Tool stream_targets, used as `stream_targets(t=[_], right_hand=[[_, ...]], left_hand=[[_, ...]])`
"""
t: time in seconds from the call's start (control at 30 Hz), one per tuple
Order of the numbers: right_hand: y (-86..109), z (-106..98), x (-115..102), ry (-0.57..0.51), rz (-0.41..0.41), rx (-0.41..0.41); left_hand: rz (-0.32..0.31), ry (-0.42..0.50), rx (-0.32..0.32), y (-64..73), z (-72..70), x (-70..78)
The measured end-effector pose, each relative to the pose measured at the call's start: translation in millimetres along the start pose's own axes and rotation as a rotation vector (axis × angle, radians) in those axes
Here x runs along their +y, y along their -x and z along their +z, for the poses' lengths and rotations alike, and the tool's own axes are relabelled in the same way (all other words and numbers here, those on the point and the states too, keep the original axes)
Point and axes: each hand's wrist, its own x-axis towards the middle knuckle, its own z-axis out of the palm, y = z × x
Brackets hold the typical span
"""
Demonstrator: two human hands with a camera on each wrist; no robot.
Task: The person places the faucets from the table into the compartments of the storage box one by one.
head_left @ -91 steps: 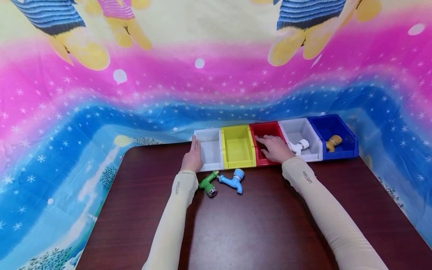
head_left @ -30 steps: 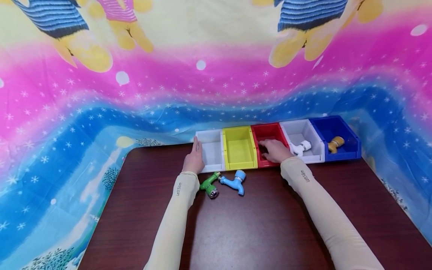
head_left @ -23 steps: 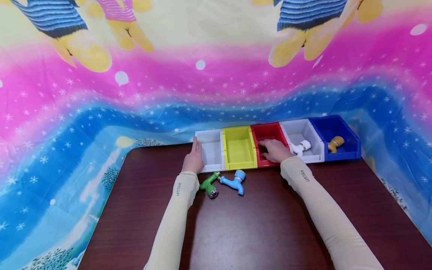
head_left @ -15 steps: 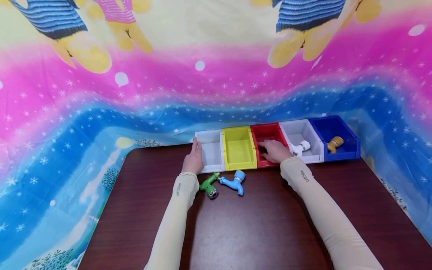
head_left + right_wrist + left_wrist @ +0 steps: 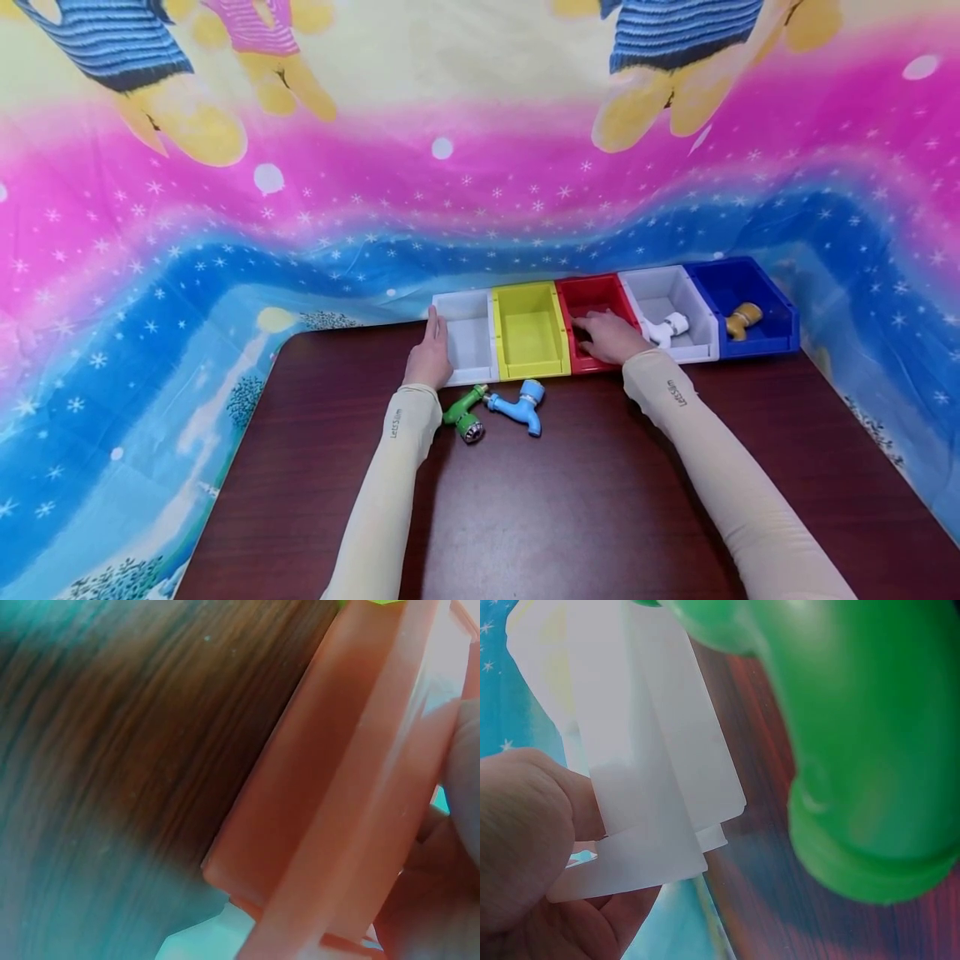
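My left hand (image 5: 429, 354) grips the left wall of the end white bin (image 5: 468, 333). In the left wrist view its thumb (image 5: 585, 804) is on one side of the white wall and its other fingers on the opposite side. My right hand (image 5: 613, 335) reaches into the red bin (image 5: 592, 292), loosely bent fingers near its left wall. Those fingertips are partly hidden by the red front wall (image 5: 337, 780) in the right wrist view. A green faucet (image 5: 465, 412) and a light blue faucet (image 5: 519, 407) lie on the table before the bins.
Between the end white bin and the red one sits a yellow bin (image 5: 531, 329). Farther right, a second white bin (image 5: 663, 287) holds a white faucet (image 5: 667, 329), and a blue bin (image 5: 776, 333) holds a gold-coloured faucet (image 5: 744, 321). A printed curtain hangs behind the brown table (image 5: 570, 517).
Inside the red bin, my right fingers have drawn back slightly from the left rim, bent, and then spread a little. My left hand stays on the white bin's wall.
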Motion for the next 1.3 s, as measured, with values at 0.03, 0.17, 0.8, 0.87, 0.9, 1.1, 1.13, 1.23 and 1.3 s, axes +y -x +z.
stream_targets(t=[0.03,0.17,0.8,0.87,0.9,1.1,1.13,1.23,1.3], right_hand=[[0.6,-0.2,-0.6,0.005,0.002,0.0],[3.6,-0.6,-3.0,0.02,0.016,0.009],[20.7,-27.4,28.4,-0.071,-0.081,0.393],[17.8,-27.4,33.7,-0.088,-0.045,0.409],[16.5,-26.7,36.2,-0.102,-0.03,0.416],[9.8,-14.4,53.2,-0.164,0.02,0.392],[9.0,-12.3,55.6,-0.175,0.024,0.383],[6.9,-8.2,60.8,-0.214,0.024,0.37],[5.7,-7.0,61.8,-0.226,0.016,0.374]], left_hand=[[-0.001,0.0,-0.002,0.0,0.1,0.1],[-0.003,-0.001,-0.007,0.2,-0.1,0.3],[0.008,-0.014,-0.018,0.9,-2.8,-0.1],[0.004,-0.013,-0.017,0.6,-2.5,-0.8],[0.004,-0.008,-0.018,0.6,-2.3,-1.0],[0.0,0.006,-0.023,1.5,-0.4,-1.1],[0.0,0.006,-0.02,1.4,0.1,-1.1],[0.001,0.005,-0.009,0.8,0.7,-1.3],[0.004,0.013,-0.001,0.4,0.3,-1.5]])
